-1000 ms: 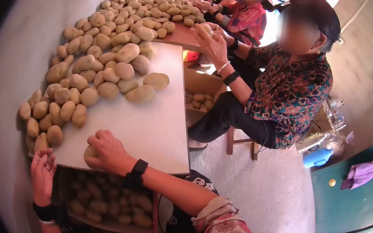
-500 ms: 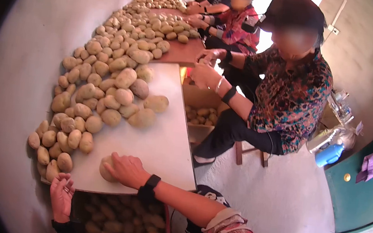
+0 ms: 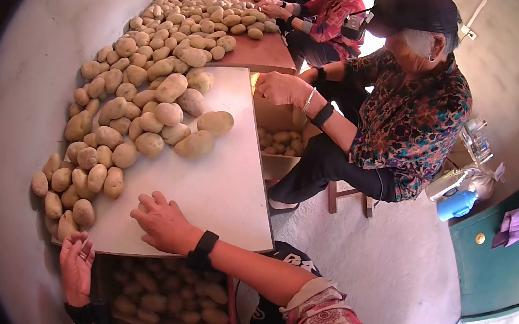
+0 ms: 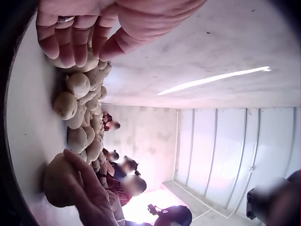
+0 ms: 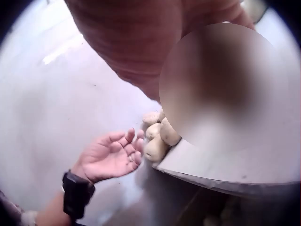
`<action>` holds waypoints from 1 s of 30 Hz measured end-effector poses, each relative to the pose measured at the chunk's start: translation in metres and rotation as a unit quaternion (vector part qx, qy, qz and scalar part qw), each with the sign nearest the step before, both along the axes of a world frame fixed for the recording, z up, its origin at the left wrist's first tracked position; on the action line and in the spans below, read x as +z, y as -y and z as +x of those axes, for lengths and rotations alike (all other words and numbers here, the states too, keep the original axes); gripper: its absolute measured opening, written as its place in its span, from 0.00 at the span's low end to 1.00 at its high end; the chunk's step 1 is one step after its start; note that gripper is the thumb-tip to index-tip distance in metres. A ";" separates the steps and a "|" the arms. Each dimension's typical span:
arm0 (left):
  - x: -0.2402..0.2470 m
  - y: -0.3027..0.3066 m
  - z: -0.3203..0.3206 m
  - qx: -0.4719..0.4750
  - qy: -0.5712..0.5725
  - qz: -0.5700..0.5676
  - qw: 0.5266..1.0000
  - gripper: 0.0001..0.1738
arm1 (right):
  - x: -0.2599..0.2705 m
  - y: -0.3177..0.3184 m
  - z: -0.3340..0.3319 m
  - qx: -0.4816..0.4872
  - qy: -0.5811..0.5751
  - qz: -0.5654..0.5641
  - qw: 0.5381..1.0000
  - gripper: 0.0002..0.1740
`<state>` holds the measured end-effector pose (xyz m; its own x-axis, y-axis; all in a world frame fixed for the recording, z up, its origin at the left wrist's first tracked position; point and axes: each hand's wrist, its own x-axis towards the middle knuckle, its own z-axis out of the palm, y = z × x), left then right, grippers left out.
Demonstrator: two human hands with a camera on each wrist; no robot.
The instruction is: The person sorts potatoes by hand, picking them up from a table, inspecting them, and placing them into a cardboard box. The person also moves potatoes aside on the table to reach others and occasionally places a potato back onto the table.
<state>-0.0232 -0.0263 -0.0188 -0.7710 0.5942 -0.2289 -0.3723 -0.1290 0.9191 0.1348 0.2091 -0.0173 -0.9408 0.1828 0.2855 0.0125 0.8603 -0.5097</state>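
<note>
My right hand (image 3: 166,223) is over the white tabletop (image 3: 240,186) near its front edge, fingers bent over a potato. That potato (image 4: 59,183) is mostly hidden under the hand in the head view; in the left wrist view it shows pale and round between thumb and fingers. At the tabletop's front left corner, my left hand (image 3: 76,266) hangs with its palm up and fingers loosely bent, holding nothing. Its fingertips are close beside the nearest potatoes (image 5: 155,149) of the pile. The long potato pile (image 3: 155,109) lies along the wall.
Below the tabletop stands a box (image 3: 232,309) full of potatoes. Another person (image 3: 410,116) sits at the right, hands low over a second box (image 3: 279,164) holding potatoes. More people sit farther along the reddish table (image 3: 254,53). A green door (image 3: 500,272) is at the right.
My right hand has moved slightly away from the front edge, and now covers most of the potato. My left hand has stayed by the corner. The neighbouring person's hands have come down.
</note>
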 end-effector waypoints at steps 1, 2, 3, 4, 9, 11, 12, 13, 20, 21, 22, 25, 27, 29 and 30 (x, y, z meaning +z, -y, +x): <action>0.001 0.000 0.002 0.004 -0.003 -0.001 1.000 0.10 | 0.001 0.002 0.003 -0.007 -0.006 0.034 0.999 0.22; 0.001 0.000 0.003 0.008 -0.007 -0.001 1.000 0.10 | 0.002 0.001 0.002 -0.007 -0.006 0.035 0.999 0.22; 0.001 0.001 0.002 0.011 -0.008 0.001 1.000 0.10 | 0.003 0.001 -0.001 -0.032 0.022 0.016 0.999 0.23; 0.002 0.002 0.002 0.009 -0.004 0.001 1.000 0.10 | 0.005 0.002 -0.004 -0.056 0.050 -0.002 0.997 0.25; 0.000 0.004 -0.002 0.006 -0.007 0.007 1.000 0.10 | 0.002 -0.004 -0.003 -0.077 0.047 -0.043 0.995 0.26; 0.001 0.002 -0.002 0.006 0.001 0.007 1.000 0.10 | -0.001 -0.009 -0.004 -0.076 0.050 -0.055 0.994 0.26; 0.002 0.001 -0.001 0.005 0.001 0.009 1.000 0.10 | -0.002 -0.007 -0.003 -0.071 0.028 -0.044 0.996 0.26; 0.002 0.001 -0.001 0.007 -0.001 0.011 1.000 0.10 | -0.004 -0.005 -0.003 -0.066 0.006 -0.037 0.997 0.27; -0.003 0.000 -0.006 0.008 -0.003 0.003 1.000 0.11 | -0.001 0.001 0.000 -0.046 0.031 -0.017 0.998 0.28; -0.003 0.000 -0.004 0.007 -0.002 0.000 1.000 0.11 | -0.001 0.002 0.001 -0.038 0.050 -0.019 0.998 0.29; -0.001 -0.002 -0.003 0.009 0.002 0.001 1.000 0.11 | -0.001 0.002 0.001 -0.028 0.066 -0.018 0.997 0.31; -0.001 -0.005 -0.003 0.011 0.007 0.008 1.000 0.12 | -0.005 0.007 0.002 -0.010 0.028 -0.020 0.999 0.28; -0.004 -0.007 -0.001 0.006 0.014 0.004 1.000 0.12 | -0.009 0.011 0.003 0.004 0.026 -0.012 1.000 0.26; -0.003 -0.009 -0.002 0.007 0.003 0.010 1.000 0.12 | -0.013 0.020 0.004 0.017 0.019 -0.007 1.000 0.24; -0.002 -0.010 -0.004 0.007 0.001 0.012 1.000 0.12 | -0.012 0.026 0.006 0.031 0.034 0.006 0.999 0.22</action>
